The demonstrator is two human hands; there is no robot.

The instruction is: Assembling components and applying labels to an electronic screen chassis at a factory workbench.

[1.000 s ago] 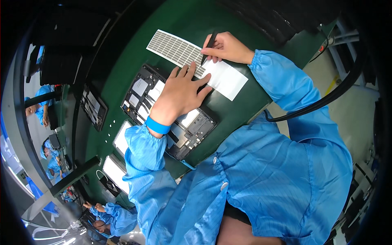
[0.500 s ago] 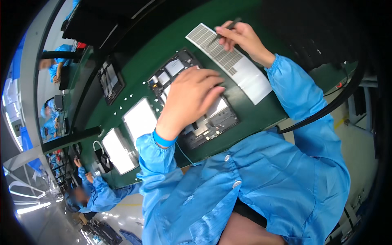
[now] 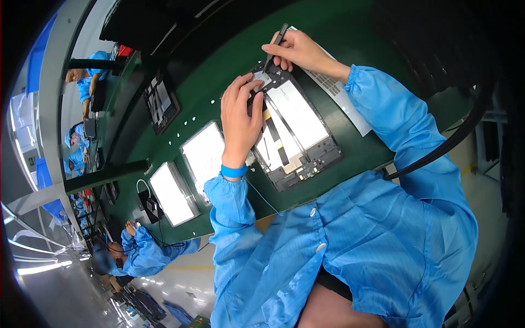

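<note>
An opened tablet (image 3: 299,117) lies on the green bench in front of me, with white battery panels, dark ribbon cables and boards exposed. My right hand (image 3: 289,52) pinches black tweezers (image 3: 280,37), their tips pointing down at the tablet's far end. My left hand (image 3: 240,117) rests along the tablet's left side with its fingers stretched toward the same far end. Its fingertips lie close to the tweezer tips; whether the tips hold anything is too small to tell. A label sheet (image 3: 331,86) with a grid of small stickers lies right of the tablet, partly behind my right hand.
Two white panel stacks (image 3: 172,194) (image 3: 203,150) lie to the left, with small white scraps (image 3: 193,118) nearby. Another opened tablet (image 3: 160,104) sits farther back. A black cable (image 3: 437,150) hangs beside my right arm; a cord runs from my blue wristband (image 3: 234,171). Co-workers sit at left.
My right hand has moved with the tweezers from the label sheet to the tablet's far end. My left hand has drawn back from over the tablet's middle to its left side.
</note>
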